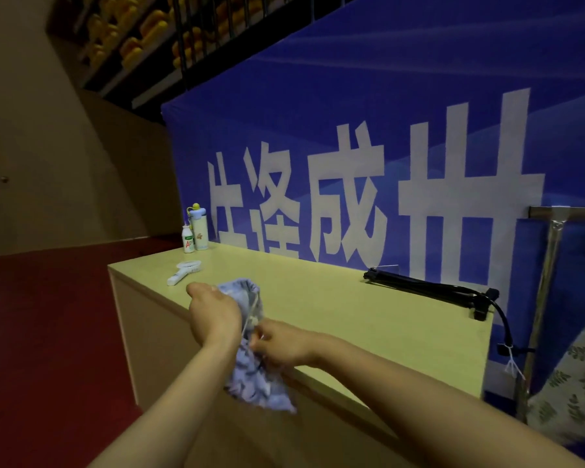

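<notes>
A pale blue patterned drawstring cloth bag [254, 383] hangs over the near edge of the light wooden table [335, 309]. My left hand [213, 315] grips the bag near its open mouth, which points up and away. Just below it, my right hand [277, 342] pinches the white drawstring at the bag's side. The bag's lower part droops in front of the table's edge and looks blurred.
A white handheld fan [184, 273] lies near the table's far left corner, with a small white bottle [188, 239] and a taller flask [199, 229] behind it. A black folded tripod [429, 288] lies at the right. A blue banner [385, 163] backs the table. Red floor spreads left.
</notes>
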`<act>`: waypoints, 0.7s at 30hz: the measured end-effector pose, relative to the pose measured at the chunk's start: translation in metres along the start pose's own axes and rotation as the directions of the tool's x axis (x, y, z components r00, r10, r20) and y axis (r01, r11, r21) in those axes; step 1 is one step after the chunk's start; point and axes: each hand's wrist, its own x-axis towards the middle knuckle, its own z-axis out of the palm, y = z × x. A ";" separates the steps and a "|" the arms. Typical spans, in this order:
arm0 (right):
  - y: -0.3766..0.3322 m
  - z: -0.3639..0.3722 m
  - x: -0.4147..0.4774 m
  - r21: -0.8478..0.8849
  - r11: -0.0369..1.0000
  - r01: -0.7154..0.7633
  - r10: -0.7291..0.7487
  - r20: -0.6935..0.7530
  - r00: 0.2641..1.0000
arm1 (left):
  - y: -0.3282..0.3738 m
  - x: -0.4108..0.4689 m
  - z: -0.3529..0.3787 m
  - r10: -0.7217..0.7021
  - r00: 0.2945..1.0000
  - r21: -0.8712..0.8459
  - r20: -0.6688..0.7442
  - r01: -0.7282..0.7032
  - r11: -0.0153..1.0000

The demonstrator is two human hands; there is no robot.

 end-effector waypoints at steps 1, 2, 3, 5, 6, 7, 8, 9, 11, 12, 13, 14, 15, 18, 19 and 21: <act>-0.006 0.008 -0.001 -0.006 1.000 -0.016 0.017 0.107 0.994 | -0.001 0.003 -0.004 -0.017 1.000 -0.013 -0.006 0.017 1.000; -0.013 0.017 -0.004 0.002 1.000 -0.018 0.018 0.193 0.981 | -0.004 0.006 -0.006 -0.045 0.999 -0.029 0.002 0.045 0.999; -0.014 0.022 -0.003 0.026 0.999 -0.032 0.025 0.256 0.966 | -0.007 0.010 -0.007 -0.076 0.997 -0.052 0.028 0.077 0.996; -0.013 0.022 -0.005 0.120 0.990 -0.073 0.035 0.294 0.955 | -0.013 0.014 -0.005 -0.094 0.986 -0.073 0.135 0.105 0.992; -0.010 0.020 -0.006 0.146 0.987 -0.069 0.028 0.266 0.964 | -0.014 0.014 -0.004 -0.083 0.974 -0.052 0.213 0.096 0.994; -0.009 0.018 -0.009 0.171 0.983 -0.061 0.023 0.216 0.976 | -0.014 0.013 -0.002 -0.071 0.955 -0.040 0.288 0.086 0.996; -0.008 0.014 -0.012 0.196 0.980 -0.045 0.011 0.173 0.985 | -0.013 0.013 0.001 -0.068 0.939 -0.046 0.338 0.089 0.995; -0.006 0.007 -0.017 0.227 0.973 -0.039 0.010 0.131 0.991 | -0.010 0.012 0.006 -0.087 0.917 -0.076 0.389 0.126 0.989; -0.002 0.000 -0.023 0.278 0.960 -0.023 0.007 0.060 0.998 | -0.003 0.008 0.012 -0.135 0.862 -0.144 0.489 0.233 0.962; 0.000 -0.003 -0.025 0.288 0.958 -0.010 0.001 0.029 1.000 | 0.001 0.005 0.015 -0.122 0.848 -0.132 0.515 0.219 0.967; 0.002 -0.005 -0.027 0.291 0.957 -0.003 -0.003 0.020 1.000 | 0.005 0.002 0.017 -0.074 0.850 -0.113 0.522 0.156 0.981; 0.002 -0.006 -0.029 0.284 0.959 -0.006 0.004 0.010 1.000 | 0.008 -0.002 0.018 -0.003 0.862 -0.073 0.508 0.047 0.996; 0.001 -0.006 -0.031 0.282 0.959 -0.015 0.013 0.008 1.000 | 0.008 -0.005 0.019 0.081 0.873 -0.030 0.482 -0.076 0.997; -0.005 0.006 -0.023 0.204 0.979 -0.018 0.013 0.023 1.000 | 0.010 -0.007 0.016 0.198 0.899 0.220 0.391 -0.301 0.928; -0.010 0.011 -0.021 0.145 0.989 -0.028 0.021 0.046 0.999 | 0.011 -0.005 0.016 0.178 0.912 0.311 0.370 -0.303 0.901; -0.023 0.022 -0.020 0.101 0.995 -0.006 -0.003 0.091 0.996 | 0.009 0.000 0.012 0.114 0.920 0.429 0.374 -0.281 0.858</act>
